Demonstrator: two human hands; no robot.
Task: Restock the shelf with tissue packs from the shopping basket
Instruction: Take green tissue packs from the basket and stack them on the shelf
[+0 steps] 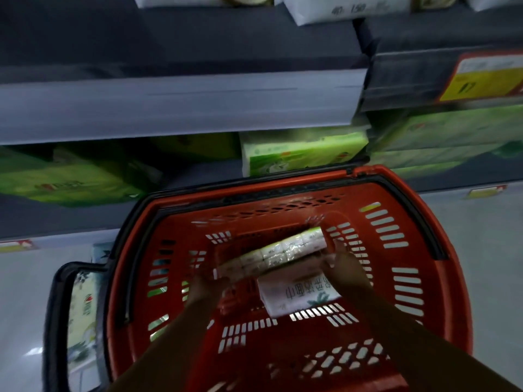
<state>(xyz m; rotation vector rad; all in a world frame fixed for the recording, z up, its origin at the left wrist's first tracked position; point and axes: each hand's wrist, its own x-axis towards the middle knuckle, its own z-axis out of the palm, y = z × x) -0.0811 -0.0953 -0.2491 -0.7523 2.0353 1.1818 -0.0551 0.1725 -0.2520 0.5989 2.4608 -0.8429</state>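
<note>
A red shopping basket [424, 210] with black handles stands in front of the shelves. Both my hands reach down into it. My left hand [204, 287] grips the near-left end of a long white and green tissue pack [277, 253]. My right hand [346, 268] holds its right end. The pack lies slanted, a little above the basket floor. Under it lies a second white tissue pack [300, 298] with printed characters and green leaves. The image is blurred by motion.
The low shelf [198, 171] behind the basket holds green tissue packs [302, 152], with a gap left of the middle pack. A grey shelf edge [181, 106] juts out above. Another pack [82, 304] lies on the floor left of the basket.
</note>
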